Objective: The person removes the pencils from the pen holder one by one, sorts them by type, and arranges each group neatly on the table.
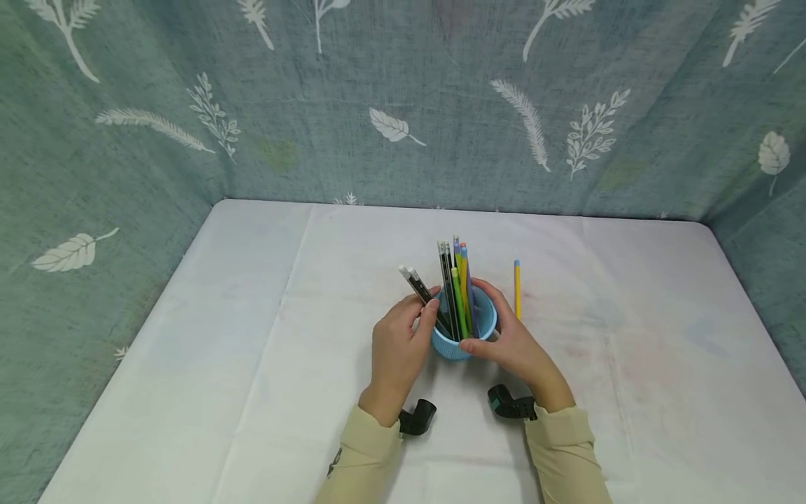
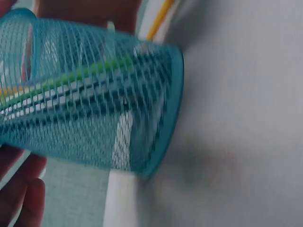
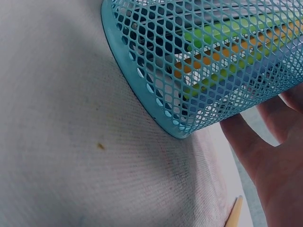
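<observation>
A blue mesh pencil cup (image 1: 450, 350) holds several pencils: black ones (image 1: 446, 280), a green one (image 1: 458, 301), yellow and purple ones. Two black pencils (image 1: 417, 281) lean out over its left rim, passing between the thumb and fingers of my left hand (image 1: 399, 346). That hand grips the cup's left side; in the left wrist view its fingers (image 2: 31, 203) lie along the mesh. From the right, my right hand (image 1: 513, 343) curls round the cup, thumb in front and fingers behind. Whether the cup's base touches the table cannot be told.
A yellow pencil with a blue end (image 1: 517, 290) lies on the white tablecloth (image 1: 302, 392) just right of the cup. Behind the table hangs a green leaf-patterned curtain (image 1: 441, 168). Black wrist cameras (image 1: 418, 418) stick out from both wrists.
</observation>
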Tool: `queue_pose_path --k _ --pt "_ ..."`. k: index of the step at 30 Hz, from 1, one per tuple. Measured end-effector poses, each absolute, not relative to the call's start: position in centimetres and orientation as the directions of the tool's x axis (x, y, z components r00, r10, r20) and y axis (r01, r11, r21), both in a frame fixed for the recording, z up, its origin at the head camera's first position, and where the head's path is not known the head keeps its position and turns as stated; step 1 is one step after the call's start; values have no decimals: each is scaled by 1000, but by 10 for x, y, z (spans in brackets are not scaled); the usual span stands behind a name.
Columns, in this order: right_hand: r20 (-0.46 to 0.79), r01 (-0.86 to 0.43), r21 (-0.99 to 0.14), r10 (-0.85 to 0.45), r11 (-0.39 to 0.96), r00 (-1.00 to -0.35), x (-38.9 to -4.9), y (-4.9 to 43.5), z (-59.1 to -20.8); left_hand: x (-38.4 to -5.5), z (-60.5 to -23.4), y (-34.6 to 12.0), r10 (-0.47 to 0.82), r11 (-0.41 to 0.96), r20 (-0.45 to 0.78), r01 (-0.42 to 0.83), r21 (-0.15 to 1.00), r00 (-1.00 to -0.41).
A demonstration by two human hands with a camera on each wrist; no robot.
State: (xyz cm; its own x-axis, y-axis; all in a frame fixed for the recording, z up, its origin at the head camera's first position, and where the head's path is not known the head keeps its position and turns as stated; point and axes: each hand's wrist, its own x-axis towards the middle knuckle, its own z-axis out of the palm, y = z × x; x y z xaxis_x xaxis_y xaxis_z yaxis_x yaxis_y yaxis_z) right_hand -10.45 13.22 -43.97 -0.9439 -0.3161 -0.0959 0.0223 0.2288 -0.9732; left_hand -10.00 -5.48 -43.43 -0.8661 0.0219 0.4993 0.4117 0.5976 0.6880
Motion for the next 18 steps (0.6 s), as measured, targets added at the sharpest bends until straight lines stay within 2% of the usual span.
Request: queue_pose_path --k 3,7,12,18 --pt "-97 22 -972 -317 233 -943 -104 133 -441 -99 -432 -56 39 661 546 431 614 -837" --pt "-99 24 -972 -315 236 -944 -104 132 -442 -98 -429 -58 21 688 581 433 582 -813" --pt "-84 6 -971 -315 240 -945 -104 131 -443 -98 -428 -58 -28 665 593 428 612 -805" --pt "-74 -1 -971 -306 237 -949 -103 131 -439 -101 -427 -60 -41 532 583 476 700 -811"
